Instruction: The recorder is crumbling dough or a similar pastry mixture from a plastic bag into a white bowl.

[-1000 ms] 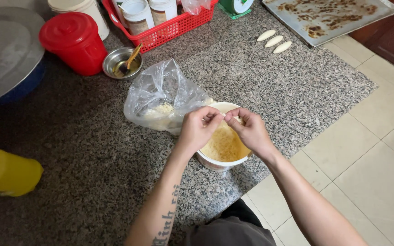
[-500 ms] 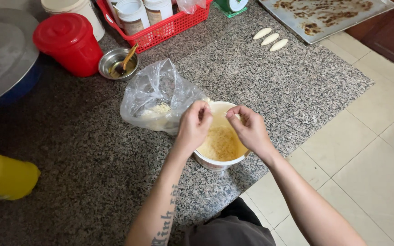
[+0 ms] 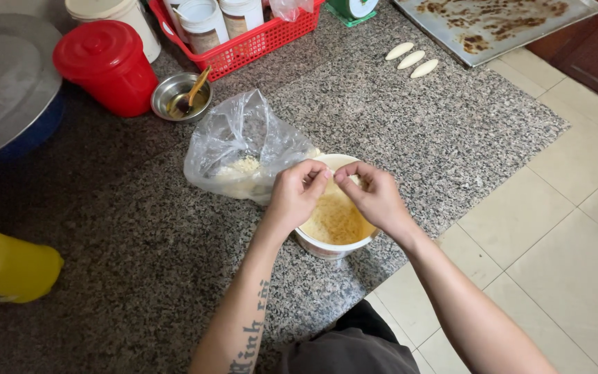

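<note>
Centrally, a white bowl [image 3: 333, 242] of yellow crumbs stands at the near edge of the granite desk [image 3: 140, 228], partly overhanging the tiled floor [image 3: 576, 208]. Both hands meet just above its far rim, and a small pale piece [image 3: 331, 177] is pinched between them; most of it is hidden by the fingertips, so its exact shape cannot be told.

Handling judgement: the piece looks soft and light, likely pliable like dough, and easily deformed. It is best taken lightly by its ends, with fingertip pressure only. The crumbs are loose and dry (they will scatter if the bowl is knocked), and the bowl's position at the edge calls for care; it is best gripped by the rim or cupped round the wall.

Left hand [image 3: 295, 197]: fingers [image 3: 313, 181] curled nearly closed, tips pressed on the left end of the piece. Right hand [image 3: 375, 197]: fingers [image 3: 346, 179] likewise drawn together in a pinch on the right end. Neither hand touches the bowl, as far as can be seen.

Just beside the bowl, to its left and touching it, lies a clear plastic bag [image 3: 243, 149] with pale contents, thin and limp. Farther off stand a small steel dish [image 3: 181, 97] holding a spoon, a red tub [image 3: 109, 66] and a red basket [image 3: 257, 34] of jars. Three pale shaped pieces [image 3: 412, 59] lie in a row near a metal tray [image 3: 500, 24]. A yellow bottle [image 3: 8, 266] lies well apart at the left.
</note>
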